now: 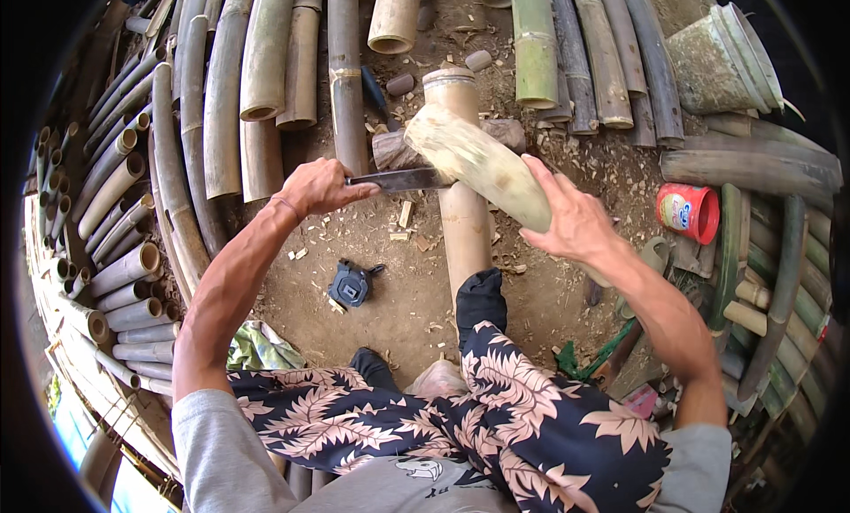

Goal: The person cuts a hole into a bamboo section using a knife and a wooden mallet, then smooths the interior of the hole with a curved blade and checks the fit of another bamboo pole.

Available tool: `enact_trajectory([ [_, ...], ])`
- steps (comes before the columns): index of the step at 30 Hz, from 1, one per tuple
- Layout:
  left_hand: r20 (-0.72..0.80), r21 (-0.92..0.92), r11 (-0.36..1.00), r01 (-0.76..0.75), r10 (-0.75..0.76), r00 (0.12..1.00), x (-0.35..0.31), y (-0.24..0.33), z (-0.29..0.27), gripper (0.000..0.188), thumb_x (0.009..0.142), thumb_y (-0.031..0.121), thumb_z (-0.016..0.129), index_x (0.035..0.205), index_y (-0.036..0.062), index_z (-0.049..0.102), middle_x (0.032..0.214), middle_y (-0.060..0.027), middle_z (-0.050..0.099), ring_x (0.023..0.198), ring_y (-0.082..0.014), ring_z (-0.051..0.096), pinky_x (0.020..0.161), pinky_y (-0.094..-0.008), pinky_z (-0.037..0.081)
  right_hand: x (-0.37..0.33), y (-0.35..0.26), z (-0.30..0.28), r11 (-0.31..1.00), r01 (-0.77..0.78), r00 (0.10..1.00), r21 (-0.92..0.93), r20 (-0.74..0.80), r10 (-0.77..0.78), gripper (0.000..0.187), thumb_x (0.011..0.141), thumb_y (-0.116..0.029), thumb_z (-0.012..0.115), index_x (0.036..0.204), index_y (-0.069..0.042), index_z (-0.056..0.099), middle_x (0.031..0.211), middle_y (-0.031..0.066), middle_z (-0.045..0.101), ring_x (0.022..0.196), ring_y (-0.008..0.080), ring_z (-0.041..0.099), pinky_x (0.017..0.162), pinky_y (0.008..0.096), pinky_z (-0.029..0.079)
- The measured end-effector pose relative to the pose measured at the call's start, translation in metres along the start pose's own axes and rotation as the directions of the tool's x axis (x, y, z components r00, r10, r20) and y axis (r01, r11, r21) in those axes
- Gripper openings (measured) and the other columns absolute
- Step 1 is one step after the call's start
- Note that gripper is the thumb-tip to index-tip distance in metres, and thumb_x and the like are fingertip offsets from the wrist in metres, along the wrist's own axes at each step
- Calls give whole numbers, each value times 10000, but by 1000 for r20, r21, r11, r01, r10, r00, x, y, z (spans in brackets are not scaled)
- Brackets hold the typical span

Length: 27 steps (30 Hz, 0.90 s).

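Pale wooden club [474, 159] and dark knife [412, 179] meet in view over a bamboo pole [465, 230], one tool in each of the hands.
The left hand [314, 187] is closed round the knife's handle; the right hand [571, 214], slightly blurred, is wrapped round the club's near end. The club hides the blade's far part, so contact cannot be told. The pole lies across a short log [390, 150]; a tape measure [351, 283] rests on the dirt floor [301, 314], and a red container [702, 216] lies well to the right.
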<state>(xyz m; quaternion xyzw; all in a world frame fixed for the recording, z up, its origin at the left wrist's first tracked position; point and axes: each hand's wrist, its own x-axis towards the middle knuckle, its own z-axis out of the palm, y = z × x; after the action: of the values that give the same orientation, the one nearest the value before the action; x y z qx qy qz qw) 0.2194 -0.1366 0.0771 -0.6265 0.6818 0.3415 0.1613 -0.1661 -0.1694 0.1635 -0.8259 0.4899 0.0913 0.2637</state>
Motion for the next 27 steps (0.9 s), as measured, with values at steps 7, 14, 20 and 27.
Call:
enact_trajectory([
  [7,-14,-15,1000,16,-16,1000,-4,-21,9,866,789,856,502,805,33,770,616,-179,655,621,-339,693,608,-446,559,30,-28,-137,926,352,637,135,-760,-131,788,773,-360,817,1391,-55,434,1193,174,616,977,277,677,846,407,570],
  [14,54,24,1000,-11,10,998,6,-10,11,838,796,814,562,990,27,776,599,-120,643,575,-272,656,582,-434,534,-5,-2,15,996,17,998,-86,57,-12,1054,694,-348,833,1550,-160,248,1197,216,578,1085,402,634,937,502,547],
  [20,94,226,972,-65,45,995,20,3,-61,538,838,651,662,991,146,768,606,-5,570,505,-110,522,424,-284,430,-19,3,-43,933,124,926,338,-376,13,1071,689,-230,858,1542,-44,239,1413,247,502,1254,347,560,1094,400,428],
  [27,-55,293,950,-113,135,989,29,18,-93,637,764,723,697,788,89,746,495,38,464,427,-96,437,403,-320,345,-97,59,-33,621,8,947,784,-205,246,1035,690,-335,830,1486,43,287,1306,160,531,1173,240,542,1032,366,425],
])
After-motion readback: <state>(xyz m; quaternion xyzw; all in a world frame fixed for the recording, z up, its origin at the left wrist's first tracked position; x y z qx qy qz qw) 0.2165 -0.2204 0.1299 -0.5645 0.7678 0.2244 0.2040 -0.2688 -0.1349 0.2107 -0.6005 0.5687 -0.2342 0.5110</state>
